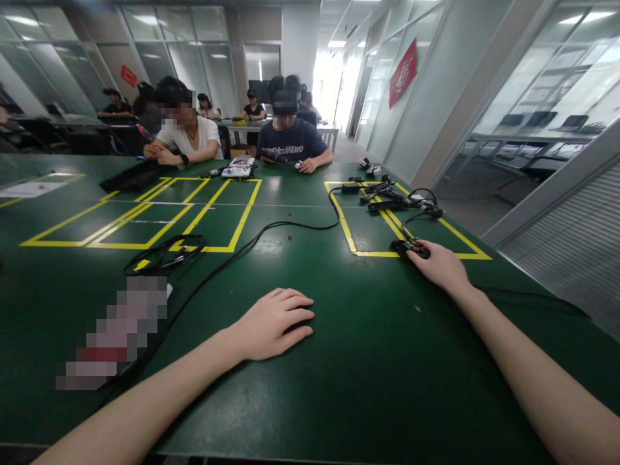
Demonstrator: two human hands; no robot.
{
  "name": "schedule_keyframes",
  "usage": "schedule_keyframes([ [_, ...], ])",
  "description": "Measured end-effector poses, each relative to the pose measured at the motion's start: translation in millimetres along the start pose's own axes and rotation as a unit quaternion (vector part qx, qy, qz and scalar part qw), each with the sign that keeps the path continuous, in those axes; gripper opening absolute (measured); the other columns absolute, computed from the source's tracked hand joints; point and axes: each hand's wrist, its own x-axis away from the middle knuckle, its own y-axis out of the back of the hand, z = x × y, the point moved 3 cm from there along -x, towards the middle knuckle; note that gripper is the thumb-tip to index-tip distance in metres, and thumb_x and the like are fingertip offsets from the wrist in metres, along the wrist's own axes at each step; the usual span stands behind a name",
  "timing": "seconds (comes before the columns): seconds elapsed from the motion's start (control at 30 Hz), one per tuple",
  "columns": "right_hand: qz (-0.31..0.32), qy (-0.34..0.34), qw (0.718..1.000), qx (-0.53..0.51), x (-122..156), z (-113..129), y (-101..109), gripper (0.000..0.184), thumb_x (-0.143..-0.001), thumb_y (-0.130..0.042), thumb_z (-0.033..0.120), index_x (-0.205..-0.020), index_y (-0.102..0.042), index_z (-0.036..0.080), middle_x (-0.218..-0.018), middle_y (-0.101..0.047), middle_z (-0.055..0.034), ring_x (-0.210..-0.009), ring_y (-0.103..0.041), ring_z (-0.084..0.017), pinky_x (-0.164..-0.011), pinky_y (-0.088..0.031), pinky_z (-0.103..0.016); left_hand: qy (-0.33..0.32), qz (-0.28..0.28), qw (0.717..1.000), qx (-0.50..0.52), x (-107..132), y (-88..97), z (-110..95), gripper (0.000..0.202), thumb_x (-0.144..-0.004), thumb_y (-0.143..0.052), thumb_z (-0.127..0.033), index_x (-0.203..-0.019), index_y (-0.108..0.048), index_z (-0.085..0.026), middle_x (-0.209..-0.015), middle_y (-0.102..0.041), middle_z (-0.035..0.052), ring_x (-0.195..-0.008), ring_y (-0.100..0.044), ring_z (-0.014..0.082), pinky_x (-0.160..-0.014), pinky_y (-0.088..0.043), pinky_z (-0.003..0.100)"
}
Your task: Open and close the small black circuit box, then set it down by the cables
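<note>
My left hand [277,323] lies palm down on the green table [339,361], its fingers stretched out and a little apart, holding nothing. Farther right, my right hand [442,263] has its thumb and fingers closed around a small black device [401,248] with coloured bits on top. That device sits on the table at the front line of the right yellow-taped area [375,254], and my fingers hide part of it. A thin cable rises from it toward a heap of black cabled parts [387,197] just beyond.
A long black cable [271,226] crosses the table, and a coiled cable [167,255] lies at left. Near it is a blurred-out flat object [113,332]. More yellow tape [247,216] marks the left side. Two people [293,139] sit working across the table, near a white power strip-like box [239,167].
</note>
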Motion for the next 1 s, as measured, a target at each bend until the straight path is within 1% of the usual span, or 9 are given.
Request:
schedule_keyframes([
  [0.07, 0.025, 0.015, 1.0, 0.01, 12.0, 34.5, -4.8, 0.043, -0.087, -0.063, 0.049, -0.119, -0.075, 0.022, -0.114, -0.077, -0.0149, -0.102, -0.073, -0.038, -0.078, -0.059, -0.046, 0.001, -0.002, 1.0, -0.001, -0.7, -0.3, 0.4, 0.032, -0.109, -0.051, -0.038, -0.122, -0.074, -0.02, -0.133, -0.073, 0.0124, -0.125, -0.066, 0.0273, -0.106, -0.054, 0.046],
  [0.13, 0.056, 0.085, 0.995, -0.022, 29.5, 74.5, -8.4, 0.044, -0.089, -0.063, 0.046, -0.124, -0.073, 0.021, -0.119, -0.076, -0.0141, -0.105, -0.073, -0.036, -0.085, -0.06, -0.046, 0.003, -0.004, 1.0, -0.002, -1.5, -0.3, 1.1, 0.032, -0.109, -0.05, -0.038, -0.122, -0.074, -0.02, -0.131, -0.073, 0.0118, -0.123, -0.067, 0.0268, -0.105, -0.055, 0.045],
  [0.2, 0.089, 0.18, 0.976, -0.082, 52.8, 114.1, -8.7, 0.043, -0.09, -0.064, 0.04, -0.128, -0.071, 0.021, -0.119, -0.076, -0.0128, -0.106, -0.073, -0.033, -0.09, -0.06, -0.045, 0.002, -0.018, 1.0, -0.004, -2.4, 0.9, 1.8, 0.031, -0.109, -0.05, -0.037, -0.123, -0.072, -0.021, -0.129, -0.074, 0.0113, -0.121, -0.067, 0.0262, -0.103, -0.055, 0.044],
  [0.3, 0.167, 0.336, 0.91, -0.178, 95.1, 164.5, -3.5, 0.041, -0.094, -0.063, 0.034, -0.132, -0.068, 0.021, -0.114, -0.075, -0.0099, -0.1, -0.074, -0.027, -0.086, -0.06, -0.039, -0.001, -0.074, 0.997, -0.007, -3.1, 6.6, 2.2, 0.029, -0.107, -0.051, -0.033, -0.124, -0.07, -0.021, -0.124, -0.075, 0.0116, -0.116, -0.068, 0.0256, -0.101, -0.056, 0.043],
  [0.4, 0.236, 0.439, 0.836, -0.229, 132.0, 194.6, 4.8, 0.042, -0.094, -0.064, 0.031, -0.135, -0.065, 0.02, -0.116, -0.074, -0.0096, -0.094, -0.074, -0.022, -0.08, -0.059, -0.031, 0.001, -0.134, 0.991, -0.001, -2.4, 13.1, 1.5, 0.025, -0.101, -0.06, -0.036, -0.116, -0.071, -0.019, -0.113, -0.075, 0.012, -0.106, -0.069, 0.0258, -0.094, -0.056, 0.042],
  [0.5, 0.252, 0.481, 0.801, -0.252, 149.3, 204.7, 10.0, 0.043, -0.091, -0.066, 0.027, -0.134, -0.065, 0.021, -0.117, -0.073, -0.0088, -0.091, -0.074, -0.02, -0.075, -0.058, -0.028, -0.008, -0.113, 0.993, 0.034, -2.2, 13.0, -0.2, 0.027, -0.095, -0.068, -0.043, -0.107, -0.069, -0.019, -0.1, -0.075, 0.0098, -0.092, -0.07, 0.0237, -0.084, -0.056, 0.038],
  [0.63, 0.231, 0.476, 0.811, -0.25, 148.3, 202.3, 9.0, 0.04, -0.09, -0.067, 0.026, -0.129, -0.067, 0.022, -0.113, -0.074, -0.0076, -0.088, -0.075, -0.019, -0.072, -0.058, -0.027, -0.012, -0.065, 0.996, 0.063, -2.3, 8.4, 0.5, 0.041, -0.091, -0.073, -0.051, -0.113, -0.066, -0.018, -0.098, -0.076, 0.0092, -0.088, -0.07, 0.0239, -0.079, -0.055, 0.036],
  [0.83, 0.175, 0.459, 0.816, -0.306, 143.9, 199.9, 9.8, 0.037, -0.093, -0.066, 0.025, -0.13, -0.064, 0.019, -0.114, -0.077, -0.0096, -0.098, -0.076, -0.021, -0.083, -0.06, -0.03, 0.022, -0.044, 0.999, 0.015, -1.1, 4.1, 6.3, 0.065, -0.089, -0.077, -0.051, -0.14, -0.057, -0.016, -0.114, -0.074, 0.0129, -0.103, -0.069, 0.0292, -0.093, -0.055, 0.045],
  [1.0, 0.167, 0.456, 0.817, -0.311, 142.4, 200.0, 8.1, 0.033, -0.092, -0.069, 0.023, -0.125, -0.066, 0.021, -0.113, -0.079, -0.0082, -0.099, -0.077, -0.022, -0.087, -0.061, -0.032, 0.031, -0.031, 0.999, 0.014, -1.2, 1.5, 6.5, 0.074, -0.088, -0.078, -0.05, -0.15, -0.049, -0.02, -0.127, -0.072, 0.013, -0.116, -0.066, 0.0299, -0.105, -0.052, 0.047],
])
